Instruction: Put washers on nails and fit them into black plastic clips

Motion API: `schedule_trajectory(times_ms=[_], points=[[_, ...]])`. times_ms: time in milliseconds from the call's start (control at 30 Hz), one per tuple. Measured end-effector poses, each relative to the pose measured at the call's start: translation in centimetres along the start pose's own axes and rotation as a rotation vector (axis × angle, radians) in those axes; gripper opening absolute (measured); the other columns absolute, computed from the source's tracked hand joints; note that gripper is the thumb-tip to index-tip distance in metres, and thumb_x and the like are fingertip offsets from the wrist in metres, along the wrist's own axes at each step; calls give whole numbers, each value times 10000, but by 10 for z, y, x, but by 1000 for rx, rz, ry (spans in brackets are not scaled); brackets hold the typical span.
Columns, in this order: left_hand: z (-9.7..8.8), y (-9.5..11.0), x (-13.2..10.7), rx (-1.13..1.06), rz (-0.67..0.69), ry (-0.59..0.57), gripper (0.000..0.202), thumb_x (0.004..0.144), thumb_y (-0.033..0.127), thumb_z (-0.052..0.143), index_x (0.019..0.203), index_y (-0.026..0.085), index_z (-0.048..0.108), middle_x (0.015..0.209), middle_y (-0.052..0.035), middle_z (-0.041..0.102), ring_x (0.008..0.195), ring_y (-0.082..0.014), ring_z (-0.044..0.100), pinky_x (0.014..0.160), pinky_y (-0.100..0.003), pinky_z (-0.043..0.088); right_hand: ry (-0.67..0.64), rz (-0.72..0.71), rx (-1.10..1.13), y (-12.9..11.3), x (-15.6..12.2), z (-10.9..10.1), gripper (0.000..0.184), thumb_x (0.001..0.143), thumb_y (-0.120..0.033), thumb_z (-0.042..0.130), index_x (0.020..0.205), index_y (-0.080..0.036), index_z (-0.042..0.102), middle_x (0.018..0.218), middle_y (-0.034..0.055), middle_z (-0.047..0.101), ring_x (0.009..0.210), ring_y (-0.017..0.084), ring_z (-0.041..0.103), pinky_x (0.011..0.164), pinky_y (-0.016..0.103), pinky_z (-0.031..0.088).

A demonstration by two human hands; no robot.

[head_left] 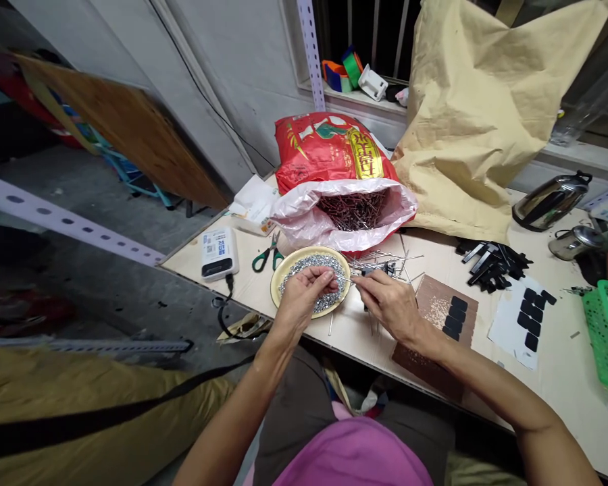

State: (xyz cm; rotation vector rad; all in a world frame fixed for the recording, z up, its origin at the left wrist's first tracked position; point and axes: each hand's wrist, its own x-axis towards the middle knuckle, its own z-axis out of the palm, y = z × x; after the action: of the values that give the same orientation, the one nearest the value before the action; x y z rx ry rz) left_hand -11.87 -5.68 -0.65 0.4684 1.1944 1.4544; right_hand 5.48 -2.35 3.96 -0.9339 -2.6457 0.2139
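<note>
My left hand (304, 293) hovers over a yellow plate (284, 273) heaped with small silver nuts, its fingertips pinched on something tiny that I cannot name. My right hand (388, 300) is just to the right of the plate, fingers closed on a thin metal pin whose tip points toward the left fingertips. Loose metal pins (390, 260) lie scattered on the table behind the hands. An open red and white sack (344, 196) full of the same pins lies behind the plate.
Green-handled scissors (267, 256) and a white power bank (219, 251) lie left of the plate. Black pads on brown card (453, 317) and white paper (529, 320), black clips (491, 263), a green basket (605, 337), a kettle (550, 201) and a large brown paper bag (481, 115) are to the right.
</note>
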Motion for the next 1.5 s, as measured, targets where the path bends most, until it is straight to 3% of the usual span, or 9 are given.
schedule_trajectory(times_ms=[200, 600, 833, 1033, 1200, 1333, 1500], points=[[17, 4, -16, -114, 15, 35, 449, 435, 396, 865, 708, 128, 631, 621, 12, 639, 554, -90, 591, 616, -234, 511, 3, 31, -82, -2, -6, 1, 249, 936, -191, 464, 1094, -211, 655, 885, 19, 657, 731, 113, 611, 575, 197, 405], [26, 5, -21, -149, 2, 9, 467, 401, 424, 877, 683, 123, 658, 601, 2, 654, 546, -91, 603, 620, -230, 520, 82, 41, -77, -1, -13, -1, 238, 946, -193, 444, 1025, -199, 668, 886, 18, 676, 747, 113, 627, 603, 200, 415], [27, 3, -16, -223, -98, -66, 432, 374, 373, 900, 580, 117, 620, 544, 12, 611, 503, -72, 555, 550, -207, 516, 124, 58, -103, 0, -19, 3, 230, 946, -210, 449, 988, -190, 675, 852, 21, 675, 700, 106, 612, 589, 200, 401], [30, -2, -15, -247, -211, -70, 485, 318, 327, 917, 680, 110, 677, 551, 16, 617, 499, -62, 553, 543, -185, 523, 196, 102, -114, -2, -25, 9, 237, 955, -225, 440, 968, -192, 674, 817, 11, 669, 671, 99, 607, 572, 206, 391], [35, -9, -18, -244, -165, -26, 465, 347, 359, 909, 669, 110, 682, 581, 5, 636, 506, -62, 559, 557, -194, 532, 262, 100, -195, -4, -27, 12, 245, 965, -227, 434, 900, -202, 668, 776, -7, 660, 643, 88, 588, 539, 225, 347], [38, -15, -18, -229, -119, -8, 441, 376, 362, 903, 659, 112, 674, 583, 6, 630, 506, -66, 551, 555, -212, 531, 321, 36, -281, -2, -27, 13, 225, 965, -203, 442, 894, -195, 655, 766, -5, 663, 664, 93, 572, 608, 233, 350], [39, -17, -19, -238, -156, -41, 473, 383, 391, 898, 690, 111, 672, 605, 5, 631, 505, -64, 546, 552, -217, 528, 358, 15, -378, 0, -24, 13, 263, 972, -201, 411, 828, -186, 630, 727, 10, 634, 661, 119, 534, 606, 258, 320]])
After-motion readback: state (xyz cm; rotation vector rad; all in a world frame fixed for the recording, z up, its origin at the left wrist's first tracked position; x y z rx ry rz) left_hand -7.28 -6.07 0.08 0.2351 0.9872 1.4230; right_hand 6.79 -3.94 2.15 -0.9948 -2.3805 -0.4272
